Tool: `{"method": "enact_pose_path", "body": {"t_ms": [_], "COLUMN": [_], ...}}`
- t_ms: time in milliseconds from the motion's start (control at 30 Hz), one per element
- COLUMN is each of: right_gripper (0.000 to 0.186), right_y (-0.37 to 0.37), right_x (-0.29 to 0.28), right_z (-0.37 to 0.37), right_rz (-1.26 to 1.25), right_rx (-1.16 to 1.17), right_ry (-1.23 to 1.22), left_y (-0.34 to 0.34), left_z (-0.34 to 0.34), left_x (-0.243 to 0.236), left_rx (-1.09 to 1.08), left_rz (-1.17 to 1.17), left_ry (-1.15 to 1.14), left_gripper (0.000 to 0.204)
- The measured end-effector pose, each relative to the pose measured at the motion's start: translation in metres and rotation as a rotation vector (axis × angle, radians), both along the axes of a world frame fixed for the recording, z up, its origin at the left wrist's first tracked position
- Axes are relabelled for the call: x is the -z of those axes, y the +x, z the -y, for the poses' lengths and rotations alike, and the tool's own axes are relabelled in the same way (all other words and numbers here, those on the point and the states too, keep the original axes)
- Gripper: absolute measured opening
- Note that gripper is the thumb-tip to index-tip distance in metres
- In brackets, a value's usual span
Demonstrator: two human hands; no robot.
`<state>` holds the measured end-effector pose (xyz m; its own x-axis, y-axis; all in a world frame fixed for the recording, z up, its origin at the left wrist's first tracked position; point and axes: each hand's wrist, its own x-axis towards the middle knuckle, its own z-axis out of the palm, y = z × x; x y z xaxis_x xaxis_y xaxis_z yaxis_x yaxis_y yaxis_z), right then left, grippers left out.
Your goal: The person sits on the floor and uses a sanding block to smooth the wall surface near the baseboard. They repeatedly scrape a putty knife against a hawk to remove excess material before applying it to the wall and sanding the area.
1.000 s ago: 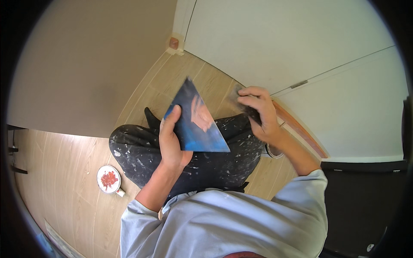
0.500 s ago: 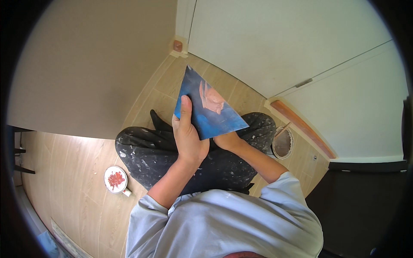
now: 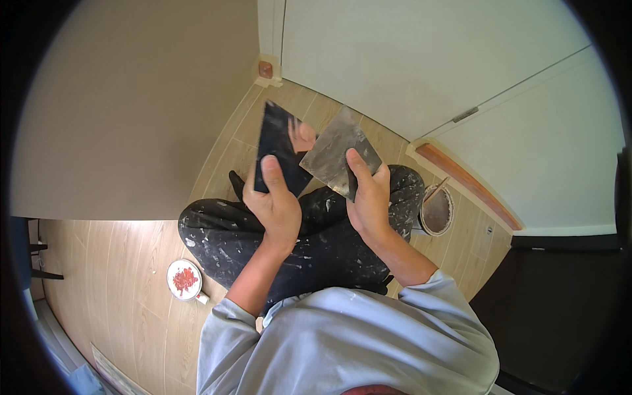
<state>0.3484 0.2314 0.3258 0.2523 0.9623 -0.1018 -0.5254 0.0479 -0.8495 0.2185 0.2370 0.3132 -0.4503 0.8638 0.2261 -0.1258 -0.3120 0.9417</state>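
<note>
My left hand (image 3: 276, 214) is closed on a dark, shiny flat filling blade (image 3: 275, 148), thumb on its face. A dab of pinkish paste (image 3: 302, 134) lies on that face near the right edge. In my right hand (image 3: 370, 204) is a second filling blade (image 3: 337, 150), grey and smeared, gripped with the thumb on top. Its left corner overlaps or touches the dark blade's right edge by the paste; I cannot tell which. Both blades are held above my crossed legs in paint-spotted black trousers (image 3: 316, 247).
A tub of brownish paste (image 3: 437, 214) with a stick stands by my right knee. Left of my legs is a white cup (image 3: 176, 289) with red bits on top. A taped reddish-brown strip (image 3: 464, 181) runs along the white cabinet (image 3: 421, 59); a beige panel (image 3: 138, 112) rises at left.
My right hand has come out from behind the dark blade, showing the grey blade at the paste. The dark blade has shifted left and tilted, losing its blue sheen.
</note>
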Motion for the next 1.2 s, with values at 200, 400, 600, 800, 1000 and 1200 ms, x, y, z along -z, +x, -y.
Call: {"method": "enact_pose_path", "body": {"t_ms": [200, 400, 600, 800, 1000, 1200], "right_gripper": [0.035, 0.034, 0.027, 0.036, 0.052, 0.051], "right_y": [0.005, 0.031, 0.057, 0.054, 0.08, 0.097], "right_x": [-0.004, -0.042, -0.025, -0.022, -0.022, -0.072], "right_z": [-0.004, -0.01, 0.016, 0.011, -0.02, -0.031], "right_rz": [-0.025, -0.065, 1.053, 1.375, 1.741, 2.016], "right_rx": [0.003, -0.206, -0.34, -0.476, -0.431, -0.556], "right_ry": [0.0, 0.289, 1.046, 1.192, 1.067, 1.095], "left_y": [0.0, -0.019, -0.036, -0.024, -0.027, -0.041], "left_z": [0.012, 0.014, 0.008, 0.017, 0.02, 0.018], "left_x": [0.014, 0.042, 0.004, 0.004, 0.007, 0.002], "left_rx": [0.209, 0.354, 0.783, 0.707, 0.664, 0.592], "left_rz": [-0.306, 0.225, 1.091, 1.076, 0.937, 0.674], "left_ry": [0.031, -0.229, -0.562, -0.553, -0.496, -0.471], "left_gripper": [0.03, 0.036, 0.032, 0.03, 0.03, 0.027]}}
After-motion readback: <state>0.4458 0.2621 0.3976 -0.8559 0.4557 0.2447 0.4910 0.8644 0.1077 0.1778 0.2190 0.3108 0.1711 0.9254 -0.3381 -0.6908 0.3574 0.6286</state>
